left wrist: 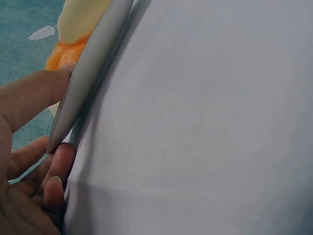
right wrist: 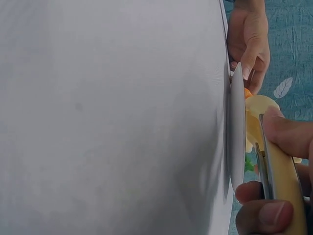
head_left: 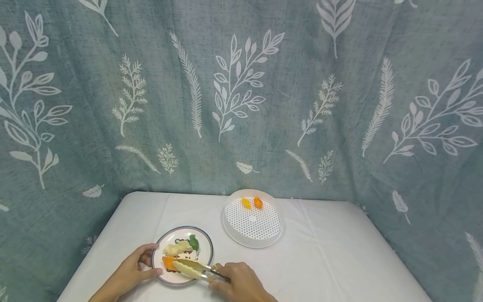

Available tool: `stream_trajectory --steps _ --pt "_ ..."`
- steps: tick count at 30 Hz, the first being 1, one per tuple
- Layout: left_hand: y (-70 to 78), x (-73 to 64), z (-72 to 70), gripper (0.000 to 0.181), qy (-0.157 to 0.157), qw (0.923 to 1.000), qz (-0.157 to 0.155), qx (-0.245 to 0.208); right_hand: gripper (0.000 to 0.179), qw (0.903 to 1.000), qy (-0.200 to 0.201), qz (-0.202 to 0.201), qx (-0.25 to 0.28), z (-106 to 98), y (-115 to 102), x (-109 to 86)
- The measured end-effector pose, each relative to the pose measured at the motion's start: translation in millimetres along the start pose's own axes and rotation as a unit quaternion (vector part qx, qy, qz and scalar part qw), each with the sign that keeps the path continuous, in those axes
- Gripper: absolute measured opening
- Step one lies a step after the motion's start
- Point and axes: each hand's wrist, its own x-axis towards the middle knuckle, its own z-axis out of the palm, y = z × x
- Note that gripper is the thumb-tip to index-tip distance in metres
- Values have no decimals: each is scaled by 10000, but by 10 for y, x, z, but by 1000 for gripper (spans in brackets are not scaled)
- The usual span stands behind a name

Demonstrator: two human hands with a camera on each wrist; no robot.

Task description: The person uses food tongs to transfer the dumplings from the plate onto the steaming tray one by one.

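Note:
My left hand (head_left: pixel 132 268) grips the left rim of a white plate (head_left: pixel 205 248) with dark edge bands. In the left wrist view its thumb lies over the rim and fingertips touch the underside. The right hand (head_left: pixel 241 282) holds tongs (head_left: pixel 191 268) with pale yellow scalloped tips. Those tips are over the plate, at an orange food-like piece (head_left: pixel 168 263); whether they pinch it I cannot tell. Behind it on the plate lie a pale yellow piece (head_left: pixel 176 248) and a green piece (head_left: pixel 194 242). The right wrist view shows the thumb and fingers around the tong handles (right wrist: pixel 283 181).
A round white perforated basket (head_left: pixel 256 243) stands behind and right of the plate, holding a yellow piece (head_left: pixel 246 203) and an orange lump (head_left: pixel 258 203). White cloth covers the table (head_left: pixel 309 256). A leaf-patterned teal curtain (head_left: pixel 279 138) encloses the back and sides.

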Motion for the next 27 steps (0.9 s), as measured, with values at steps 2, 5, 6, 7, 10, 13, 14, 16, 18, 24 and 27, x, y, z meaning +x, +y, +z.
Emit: stream_trajectory --steps 2,5,6,7,10,13,14,16,18,24,27 --pt "2 1 2 90 20 10000 -31 18 56 9997 110 -181 -144 0 14 1" --pt "0 3 5 90 36 10000 -40 2 56 9993 169 -255 -201 -3 27 2" --pt "-2 5 6 91 33 10000 -25 10 56 9994 160 -240 -208 -5 28 1" --pt "-1 5 7 91 35 10000 -39 -4 56 9995 141 -200 -185 -8 27 0" --pt "1 1 1 93 24 10000 -51 -1 58 9995 158 -204 -201 -23 21 -8" --pt "4 3 -9 94 32 10000 -27 26 59 9988 291 -340 -216 -52 16 -17" --pt "6 5 -12 94 40 10000 -20 46 59 9985 344 -384 -209 -66 16 -21" --pt "5 9 -15 94 54 10000 -3 72 62 9984 392 -373 -156 -98 13 -26" --pt "6 8 -17 94 65 9999 10 80 63 9986 426 -315 -59 -129 11 -33" --pt "-2 -5 -10 92 56 10000 36 12 61 9980 537 -174 300 -215 10 -55" --pt "2 -8 -10 90 50 9999 88 3 58 9970 614 -99 454 -261 26 -65"
